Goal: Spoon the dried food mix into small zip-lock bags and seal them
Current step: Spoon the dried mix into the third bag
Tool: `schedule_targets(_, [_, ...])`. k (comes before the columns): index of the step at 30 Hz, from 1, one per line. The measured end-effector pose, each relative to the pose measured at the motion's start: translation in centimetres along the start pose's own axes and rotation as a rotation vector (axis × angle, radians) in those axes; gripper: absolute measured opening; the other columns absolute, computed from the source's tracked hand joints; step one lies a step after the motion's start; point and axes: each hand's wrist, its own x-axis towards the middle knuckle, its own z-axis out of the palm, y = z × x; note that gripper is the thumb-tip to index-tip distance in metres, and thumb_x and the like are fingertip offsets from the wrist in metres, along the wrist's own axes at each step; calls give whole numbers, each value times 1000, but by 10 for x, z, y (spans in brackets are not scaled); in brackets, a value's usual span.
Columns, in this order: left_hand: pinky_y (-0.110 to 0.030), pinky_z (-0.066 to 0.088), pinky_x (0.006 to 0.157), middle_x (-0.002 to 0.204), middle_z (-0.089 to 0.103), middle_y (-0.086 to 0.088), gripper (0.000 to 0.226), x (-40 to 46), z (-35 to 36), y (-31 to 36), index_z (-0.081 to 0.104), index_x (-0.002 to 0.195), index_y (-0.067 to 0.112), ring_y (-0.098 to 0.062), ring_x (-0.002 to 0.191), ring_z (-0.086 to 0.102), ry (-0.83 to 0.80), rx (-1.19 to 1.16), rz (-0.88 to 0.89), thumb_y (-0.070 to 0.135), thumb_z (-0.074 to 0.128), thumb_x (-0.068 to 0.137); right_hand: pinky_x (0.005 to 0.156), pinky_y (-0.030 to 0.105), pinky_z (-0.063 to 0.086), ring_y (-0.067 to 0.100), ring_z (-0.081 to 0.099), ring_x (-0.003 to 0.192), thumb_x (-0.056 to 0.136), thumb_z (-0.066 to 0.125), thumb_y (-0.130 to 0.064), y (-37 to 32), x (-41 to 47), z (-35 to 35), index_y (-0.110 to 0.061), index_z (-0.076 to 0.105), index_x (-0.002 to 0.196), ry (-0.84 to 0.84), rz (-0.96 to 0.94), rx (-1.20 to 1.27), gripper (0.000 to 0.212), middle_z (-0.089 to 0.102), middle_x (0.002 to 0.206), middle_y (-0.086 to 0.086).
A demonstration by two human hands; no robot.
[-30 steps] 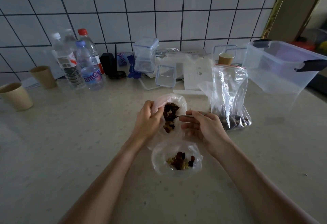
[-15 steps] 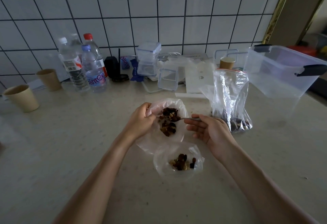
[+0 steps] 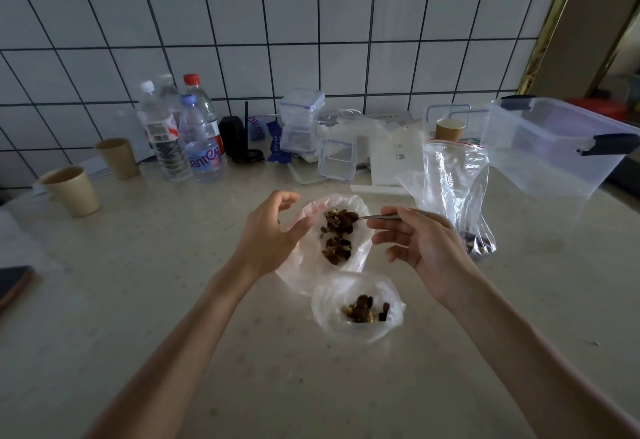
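Right hand [image 3: 427, 248] is pinching the spoon [image 3: 370, 218] handle, loaded bowl hovering over the open small bag [image 3: 329, 241] on the counter [image 3: 138, 282]. Left hand [image 3: 268, 230] is sitting at the bag's left rim, fingers relaxed and spread; whether its grip is touching the plastic cannot be told. Dried mix [image 3: 336, 250] is lying inside this bag. A second filled bag [image 3: 358, 307] is resting nearer, unsealed as far as visible. Risk: the limp bag mouth is collapsing-prone if the left hand is not holding it, so a tipped spoonful could be scattering onto the counter. Source bag [image 3: 453, 196] is standing to the right; its contents are dim, its zip state unclear.
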Motion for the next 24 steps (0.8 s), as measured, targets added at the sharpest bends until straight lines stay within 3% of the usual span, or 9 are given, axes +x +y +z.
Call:
schedule_targets(5, [-13, 42, 88, 122, 62, 19, 30, -37, -11, 14, 63, 124, 26, 9, 104, 56, 104, 53, 135, 33, 70, 96, 48, 31, 53, 29, 74, 74, 108, 48, -14, -17, -18, -7, 5, 67, 115, -40, -48, 20, 28, 76, 104, 26])
schedule_targets(7, [-7, 42, 78, 110, 65, 20, 23, -53, -12, 21, 65, 118, 26, 10, 97, 60, 105, 87, 153, 31, 70, 96, 47, 31, 52, 30, 73, 73, 107, 49, -13, -20, -28, -13, 6, 68, 113, -54, -62, 19, 28, 76, 103, 28])
schedule_targets(10, [-13, 52, 68, 90, 69, 18, 16, -75, -9, 29, 65, 106, 33, 3, 79, 67, 11, 121, 86, 46, 63, 96, 47, 31, 51, 31, 72, 71, 106, 49, -13, -18, -45, -24, 6, 69, 110, -90, -55, 14, 28, 74, 104, 31])
schedule_targets(12, [-27, 57, 68, 77, 71, 18, 29, -88, -4, 32, 64, 98, 37, 1, 67, 68, -80, 196, -15, 63, 52, 96, 46, 31, 50, 31, 71, 70, 105, 50, -13, -14, -54, -30, 6, 69, 108, -113, -29, 15, 27, 73, 104, 32])
schedule_targets(14, [-28, 52, 64, 66, 69, 22, 37, -99, 3, 32, 63, 95, 39, 3, 63, 67, -138, 275, -74, 72, 46, 93, 45, 31, 49, 31, 69, 68, 104, 50, -13, -9, -63, -35, 4, 71, 104, -135, -1, 16, 27, 72, 103, 34])
schedule_targets(18, [-29, 58, 69, 68, 72, 15, 13, -105, 10, 33, 68, 95, 35, 0, 63, 69, -130, 167, -83, 48, 64, 96, 46, 33, 48, 35, 67, 72, 106, 49, -15, -1, -77, -41, 1, 72, 101, -230, -16, -120, 29, 73, 103, 33])
schedule_targets(21, [-16, 50, 55, 67, 74, 14, 13, -101, 7, 38, 68, 86, 32, -2, 55, 69, -112, 59, -63, 36, 66, 98, 47, 35, 48, 33, 69, 72, 106, 50, -15, 1, -83, -40, -2, 73, 104, -324, -153, -358, 26, 77, 98, 21])
schedule_targets(24, [-18, 50, 49, 65, 72, 11, 12, -99, 4, 39, 70, 87, 30, -6, 51, 69, -80, 18, -45, 31, 66, 98, 49, 37, 50, 32, 70, 76, 105, 53, -14, 1, -87, -39, -8, 75, 107, -383, -279, -543, 23, 78, 97, 12])
